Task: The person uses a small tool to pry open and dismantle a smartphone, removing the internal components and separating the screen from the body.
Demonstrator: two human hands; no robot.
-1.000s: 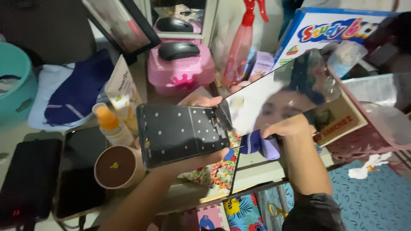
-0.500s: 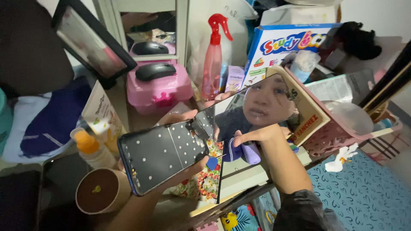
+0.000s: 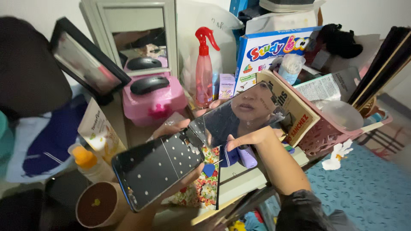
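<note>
**Film peeling clear of the phone**

Lifting higher than half a second ago, the film [image 3: 242, 113] now stands well up off the phone [image 3: 158, 169], joined to it only along the phone's upper right corner; a second ago it lay lower and further to the right. The phone itself has tilted, its dark dotted screen now slanting down toward the lower left, so more of the screen lies bare under the raised sheet. That suggests the sheet is nearly free of the glass.

The left hand [image 3: 177, 128] is cupped under and behind the phone, fingers wrapped over the upper edge and closed on it; the palm is hidden by the phone. The right hand [image 3: 250, 139] reaches in from the lower right, forearm sloping up from a dark sleeve, thumb and fingers pinched shut on the film's lower edge, the wrist bent slightly inward.

Phone and film sit in the middle of the view, held above a cluttered table. A pink case [image 3: 154, 102] with a black mouse [image 3: 148, 84] on it stands behind, a red spray bottle [image 3: 204, 70] beside it. An orange-capped bottle [image 3: 87, 162] and a brown cup [image 3: 98, 209] lie near the phone's lower left. A pink basket [image 3: 329, 134] holding a book [image 3: 291, 107] sits just right of the film.
</note>
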